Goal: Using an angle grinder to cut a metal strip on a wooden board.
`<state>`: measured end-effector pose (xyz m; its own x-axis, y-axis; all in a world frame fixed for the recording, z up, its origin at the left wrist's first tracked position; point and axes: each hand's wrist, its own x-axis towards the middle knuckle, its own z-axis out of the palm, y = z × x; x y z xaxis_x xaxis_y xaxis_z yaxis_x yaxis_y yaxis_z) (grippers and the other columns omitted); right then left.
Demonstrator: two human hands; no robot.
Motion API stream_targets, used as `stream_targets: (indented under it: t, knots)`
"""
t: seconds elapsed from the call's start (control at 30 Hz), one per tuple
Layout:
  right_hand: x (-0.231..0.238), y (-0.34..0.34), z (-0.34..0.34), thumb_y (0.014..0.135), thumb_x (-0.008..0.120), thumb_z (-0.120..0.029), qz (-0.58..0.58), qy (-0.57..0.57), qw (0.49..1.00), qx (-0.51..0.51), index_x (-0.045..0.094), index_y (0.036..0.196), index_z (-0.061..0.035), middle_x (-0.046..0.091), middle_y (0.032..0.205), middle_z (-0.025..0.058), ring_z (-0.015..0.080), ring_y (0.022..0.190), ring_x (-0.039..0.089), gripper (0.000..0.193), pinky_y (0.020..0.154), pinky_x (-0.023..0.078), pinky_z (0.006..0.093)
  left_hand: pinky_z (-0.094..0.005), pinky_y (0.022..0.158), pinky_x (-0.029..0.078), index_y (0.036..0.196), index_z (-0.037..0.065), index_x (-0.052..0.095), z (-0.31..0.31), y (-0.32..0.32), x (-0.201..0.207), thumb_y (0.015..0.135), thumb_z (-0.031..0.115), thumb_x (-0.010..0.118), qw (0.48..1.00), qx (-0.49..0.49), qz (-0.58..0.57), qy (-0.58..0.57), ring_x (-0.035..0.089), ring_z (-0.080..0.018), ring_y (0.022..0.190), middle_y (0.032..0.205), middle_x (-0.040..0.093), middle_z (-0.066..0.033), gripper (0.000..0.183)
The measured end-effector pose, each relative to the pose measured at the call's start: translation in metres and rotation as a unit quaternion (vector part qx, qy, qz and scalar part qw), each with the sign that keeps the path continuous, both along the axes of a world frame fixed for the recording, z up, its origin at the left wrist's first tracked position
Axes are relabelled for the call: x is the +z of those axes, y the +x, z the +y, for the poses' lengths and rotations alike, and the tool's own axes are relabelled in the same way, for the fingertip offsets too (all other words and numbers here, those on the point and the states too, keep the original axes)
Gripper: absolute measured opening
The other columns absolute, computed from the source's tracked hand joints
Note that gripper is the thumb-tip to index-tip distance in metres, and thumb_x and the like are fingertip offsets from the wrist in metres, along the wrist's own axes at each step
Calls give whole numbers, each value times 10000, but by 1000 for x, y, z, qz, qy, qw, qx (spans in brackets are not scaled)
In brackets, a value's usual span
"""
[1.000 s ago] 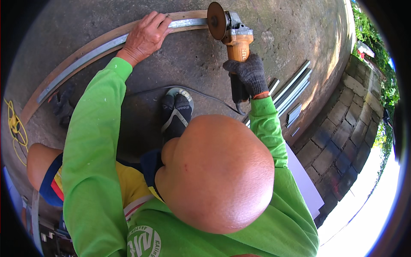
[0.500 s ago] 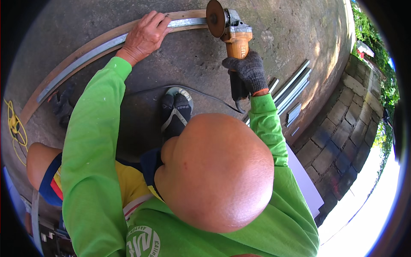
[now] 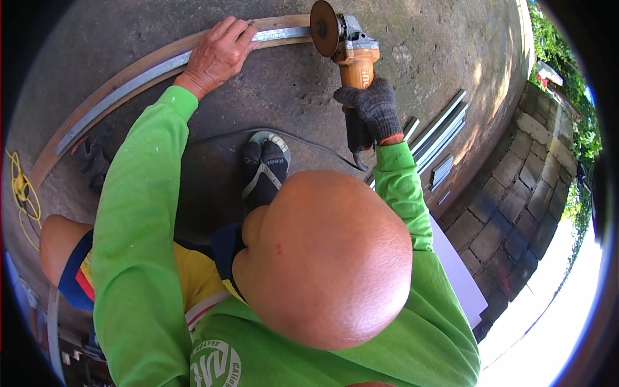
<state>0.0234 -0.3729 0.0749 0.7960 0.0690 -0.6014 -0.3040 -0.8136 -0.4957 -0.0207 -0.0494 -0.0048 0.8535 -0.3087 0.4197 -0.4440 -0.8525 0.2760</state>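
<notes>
A galvanised metal channel (image 3: 155, 73) lies along a brown wooden plank (image 3: 284, 22) on the concrete floor. My bare left hand (image 3: 218, 55) grips the channel, its fingers bent over the far side. In a dark knitted glove, my right hand (image 3: 374, 108) is wrapped round the black rear handle of an orange angle grinder (image 3: 356, 64). The grinder's brown disc (image 3: 324, 28) stands upright at the right end of the channel. Whether the disc touches the metal or spins, I cannot tell.
The grinder's black cord (image 3: 309, 143) runs left across the floor behind my shoe (image 3: 267, 169). Several cut metal channels (image 3: 438, 138) lie to the right, before a concrete block wall (image 3: 509, 200). At left are a dark glove (image 3: 95, 161) and a yellow cord (image 3: 22, 187).
</notes>
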Motion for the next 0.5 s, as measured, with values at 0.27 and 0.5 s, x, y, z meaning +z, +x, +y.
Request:
stream_targets:
  t: [0.27,0.5]
  knots:
    - [-2,-2,-3,639,892,-398,14,16,1000,-8,718,978,10,736,777,137,253,704,731,558,678,573,378,-374,928,530,1140,26,648,0,1,-1,886,172,735,1000,8,-6,18,606,-267,1000,1024,602,-88,306]
    - [24,-21,-17,706,868,-148,67,100,986,-115,672,1002,30,699,816,86,193,651,688,397,612,577,330,-383,876,540,1171,0,649,4,2,6,867,131,751,1000,-14,8,6,613,-282,956,1026,620,-106,347]
